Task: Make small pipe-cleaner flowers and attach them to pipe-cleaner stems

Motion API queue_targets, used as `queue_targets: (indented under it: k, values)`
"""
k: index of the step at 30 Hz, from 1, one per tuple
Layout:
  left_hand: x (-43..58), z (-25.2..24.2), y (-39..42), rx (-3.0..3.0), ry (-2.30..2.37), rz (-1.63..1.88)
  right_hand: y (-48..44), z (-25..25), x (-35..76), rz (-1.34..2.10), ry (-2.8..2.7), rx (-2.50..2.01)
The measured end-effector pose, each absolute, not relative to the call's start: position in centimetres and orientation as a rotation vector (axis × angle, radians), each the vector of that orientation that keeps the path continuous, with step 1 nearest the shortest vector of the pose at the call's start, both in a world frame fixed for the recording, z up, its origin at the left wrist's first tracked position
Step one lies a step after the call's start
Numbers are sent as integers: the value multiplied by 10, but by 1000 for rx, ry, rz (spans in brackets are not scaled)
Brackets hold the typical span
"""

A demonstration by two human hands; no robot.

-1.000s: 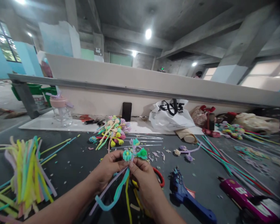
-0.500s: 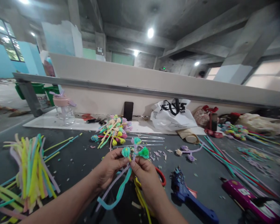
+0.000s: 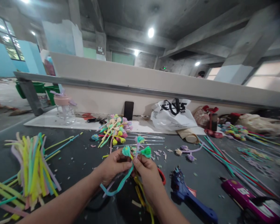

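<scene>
Between my two hands, above the dark table, is a small bunch of pipe-cleaner flowers [image 3: 139,139] with turquoise and green heads. My left hand [image 3: 115,166] pinches the stem of the turquoise flower [image 3: 126,151] on the left side. With thumb and forefinger, my right hand [image 3: 146,174] grips the stems just below the green flower [image 3: 146,152]. A twisted turquoise-blue stem [image 3: 121,185] hangs down from the fingers and curls to the left. Yellow pipe cleaners [image 3: 140,194] show below my right hand, partly hidden by it. Red-handled scissors [image 3: 162,176] lie partly behind that hand.
A blue glue gun [image 3: 189,196] and a purple tool [image 3: 249,199] lie at right. Loose pipe cleaners [image 3: 32,168] are piled at left. Finished flowers [image 3: 116,127] lie at the back, near a phone [image 3: 128,110], a white bag [image 3: 174,115] and a clear jar [image 3: 65,109].
The flower heads have tilted and shifted slightly right. The hanging turquoise-blue stem has swung up a little, and the purple stem beside it is now mostly hidden. Both hands keep their pinch.
</scene>
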State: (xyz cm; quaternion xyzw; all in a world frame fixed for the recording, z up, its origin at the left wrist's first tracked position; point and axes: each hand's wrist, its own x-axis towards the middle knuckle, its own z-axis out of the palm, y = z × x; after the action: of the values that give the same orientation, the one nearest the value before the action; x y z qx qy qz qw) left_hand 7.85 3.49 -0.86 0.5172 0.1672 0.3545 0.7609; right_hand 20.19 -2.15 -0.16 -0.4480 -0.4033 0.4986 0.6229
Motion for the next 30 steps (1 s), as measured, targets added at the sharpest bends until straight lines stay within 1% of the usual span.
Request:
queue_targets:
  k: [3, 9, 13, 22, 30]
  values:
    - [78, -11, 37, 1169, 436, 780, -21, -2, 202, 1178, -919, -1018]
    - [79, -9, 36, 1094, 350, 822, -15, -11, 203, 1179, -863, -1026]
    - [79, -7, 37, 1108, 398, 828, -11, -16, 204, 1158, -852, -1031]
    - [80, -1, 32, 1169, 451, 878, -13, -15, 204, 1201, -826, -978]
    - [82, -7, 35, 1156, 478, 881, -11, -16, 206, 1225, -837, -943]
